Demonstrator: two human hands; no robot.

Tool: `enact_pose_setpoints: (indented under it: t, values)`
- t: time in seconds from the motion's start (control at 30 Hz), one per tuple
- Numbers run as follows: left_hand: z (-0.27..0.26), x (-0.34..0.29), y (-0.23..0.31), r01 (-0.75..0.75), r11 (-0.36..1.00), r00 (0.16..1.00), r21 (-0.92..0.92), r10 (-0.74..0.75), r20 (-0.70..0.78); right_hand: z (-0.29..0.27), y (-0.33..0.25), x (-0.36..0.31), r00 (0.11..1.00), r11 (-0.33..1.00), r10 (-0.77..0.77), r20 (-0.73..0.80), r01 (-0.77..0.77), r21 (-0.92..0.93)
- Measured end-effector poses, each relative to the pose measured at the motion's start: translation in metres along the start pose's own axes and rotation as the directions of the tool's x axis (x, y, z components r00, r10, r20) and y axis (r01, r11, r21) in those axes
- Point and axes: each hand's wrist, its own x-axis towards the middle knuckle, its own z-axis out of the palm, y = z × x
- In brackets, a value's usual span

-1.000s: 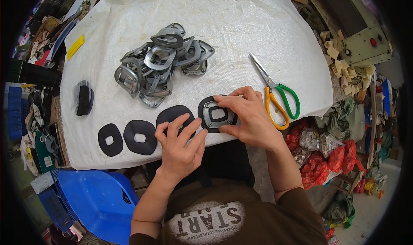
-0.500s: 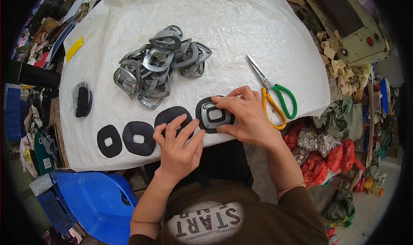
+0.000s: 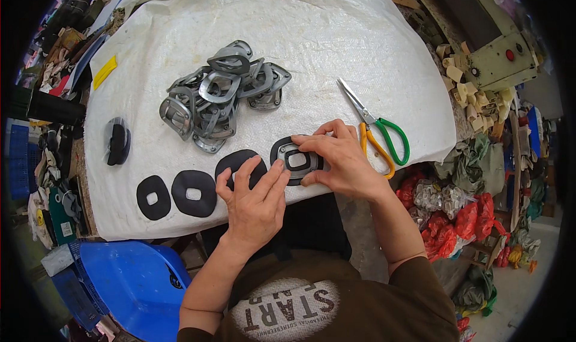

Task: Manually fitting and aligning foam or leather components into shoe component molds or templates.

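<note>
Near the front edge of the white-covered table, a grey rounded-square frame (image 3: 284, 154) lies on a black pad (image 3: 275, 148) with a central opening. My right hand (image 3: 339, 162) grips the frame from its right side, thumb below and fingers above. My left hand (image 3: 255, 201) has its fingers apart; its index fingertip meets the frame's left edge, while other fingers rest over a second black pad (image 3: 231, 159), partly hiding it. Further left lie two more black pads with square holes, the nearer one (image 3: 195, 207) and the leftmost one (image 3: 154, 209).
A heap of grey frames (image 3: 219, 111) sits mid-table. Scissors (image 3: 369, 117) with green and orange handles lie right of my right hand. A black bundle (image 3: 119, 145) and yellow strip (image 3: 105, 72) lie left. A blue basin (image 3: 129, 282) stands below left, red bags (image 3: 441, 240) at right.
My left index fingertip has moved right and up onto the frame's left edge. The right hand keeps its hold on the frame. The whole view has shifted slightly.
</note>
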Motion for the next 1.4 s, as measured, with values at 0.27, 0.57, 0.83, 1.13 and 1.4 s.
enact_pose_setpoints:
  t: [0.27,0.57,0.83,1.13,1.4]
  values:
    - [-0.024,-0.002,0.006,0.074,0.946,0.933,-0.316,-0.178,-0.314,-0.001,-0.013,-0.014,0.943,0.976,-0.173,-0.283,0.202,0.078]
    - [-0.025,-0.019,0.011,0.451,0.006,0.791,-0.893,-0.466,0.396,0.01,-0.05,-0.034,0.931,0.951,-0.284,-0.23,0.304,0.058]
    - [-0.033,-0.03,0.006,0.47,0.068,0.763,-0.88,-0.533,0.367,0.042,-0.052,-0.051,0.924,0.618,0.235,-0.302,0.097,0.78]
    - [-0.033,-0.037,0.007,0.443,0.019,0.762,-0.896,-0.534,0.365,0.05,-0.075,-0.044,0.912,0.219,0.395,0.107,-0.207,0.954]
    - [-0.03,-0.037,0.004,0.467,0.054,0.761,-0.883,-0.534,0.37,0.05,-0.068,-0.051,0.915,0.364,0.403,0.001,-0.161,0.917]
